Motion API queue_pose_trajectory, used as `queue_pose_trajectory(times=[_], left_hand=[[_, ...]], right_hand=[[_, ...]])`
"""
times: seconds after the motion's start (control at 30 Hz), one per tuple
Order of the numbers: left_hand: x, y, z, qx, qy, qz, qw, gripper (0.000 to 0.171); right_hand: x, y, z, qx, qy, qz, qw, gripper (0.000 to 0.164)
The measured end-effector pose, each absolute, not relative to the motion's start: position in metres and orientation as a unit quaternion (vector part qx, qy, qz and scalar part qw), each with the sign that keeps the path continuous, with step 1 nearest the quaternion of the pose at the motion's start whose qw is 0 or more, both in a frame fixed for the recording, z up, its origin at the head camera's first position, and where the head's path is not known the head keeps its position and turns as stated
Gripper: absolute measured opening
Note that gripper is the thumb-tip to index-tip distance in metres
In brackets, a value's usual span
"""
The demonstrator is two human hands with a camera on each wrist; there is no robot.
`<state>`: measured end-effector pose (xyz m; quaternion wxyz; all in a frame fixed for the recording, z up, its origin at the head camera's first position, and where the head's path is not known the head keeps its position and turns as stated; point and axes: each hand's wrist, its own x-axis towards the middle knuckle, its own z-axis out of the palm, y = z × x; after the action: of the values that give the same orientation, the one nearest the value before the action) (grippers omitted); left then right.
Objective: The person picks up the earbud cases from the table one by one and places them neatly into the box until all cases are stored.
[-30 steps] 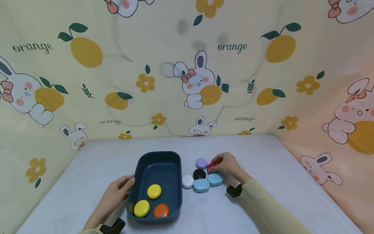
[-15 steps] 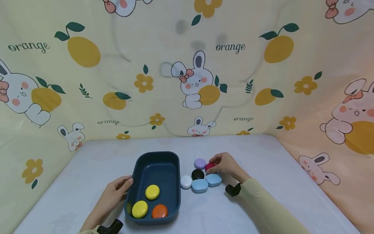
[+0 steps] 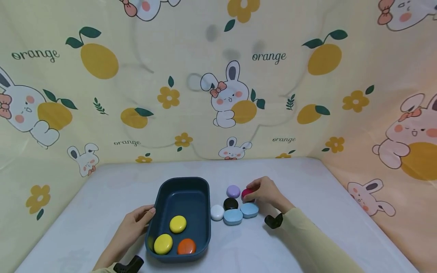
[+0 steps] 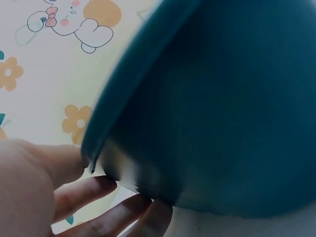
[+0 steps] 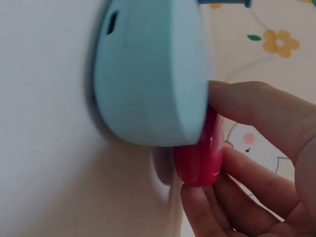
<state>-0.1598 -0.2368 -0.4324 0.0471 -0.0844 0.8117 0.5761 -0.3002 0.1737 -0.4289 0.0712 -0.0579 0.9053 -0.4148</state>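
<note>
My left hand (image 3: 134, 223) holds the left wall of a dark blue rectangular tray (image 3: 208, 212), thumb at the rim and fingers against the outside, as the left wrist view (image 4: 113, 217) confirms. My right hand (image 3: 268, 193) pinches a glossy crimson disc (image 3: 246, 193) between thumb and fingers. In the right wrist view the crimson disc (image 5: 200, 163) partly hides behind a light blue rounded piece with a small slot (image 5: 143, 74). Inside the tray lie two yellow discs (image 3: 178, 224) and an orange disc (image 3: 186, 246).
Right of the tray sit a white disc (image 3: 217, 212), a black disc (image 3: 230, 204), a lilac disc (image 3: 233, 191) and two light blue oblong pieces (image 3: 233, 217). A white cloth (image 3: 307, 189) covers the table. Patterned fabric (image 3: 191, 125) stands behind and at the sides.
The view shifts slightly. My right hand keeps its grip on the crimson disc, which has hardly moved. The left hand, tray and the other pieces hold their places.
</note>
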Motion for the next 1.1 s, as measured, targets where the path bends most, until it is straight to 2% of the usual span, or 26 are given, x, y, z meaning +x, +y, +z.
queue_pose_trajectory(times=[0.1,0.3,0.5,0.83,1.1], left_hand=[[-0.160,-0.236,-0.431,-0.085,0.812,0.575,0.048,0.055],[-0.162,-0.237,-0.431,-0.080,0.819,0.566,0.053,0.065],[-0.162,-0.237,-0.433,-0.080,0.819,0.565,0.053,0.065],[-0.162,-0.239,-0.433,-0.081,0.819,0.566,0.055,0.062],[-0.162,-0.238,-0.432,-0.082,0.816,0.569,0.056,0.059]], right_hand=[[-0.299,0.177,-0.426,-0.047,0.900,-0.427,0.067,0.037],[-0.293,0.177,-0.418,-0.037,0.872,-0.484,0.059,0.041],[-0.275,0.156,-0.404,-0.058,0.836,-0.542,0.068,0.041],[-0.224,0.085,-0.379,-0.203,0.766,-0.594,0.140,0.037],[-0.206,0.049,-0.388,-0.320,0.763,-0.532,0.178,0.033]])
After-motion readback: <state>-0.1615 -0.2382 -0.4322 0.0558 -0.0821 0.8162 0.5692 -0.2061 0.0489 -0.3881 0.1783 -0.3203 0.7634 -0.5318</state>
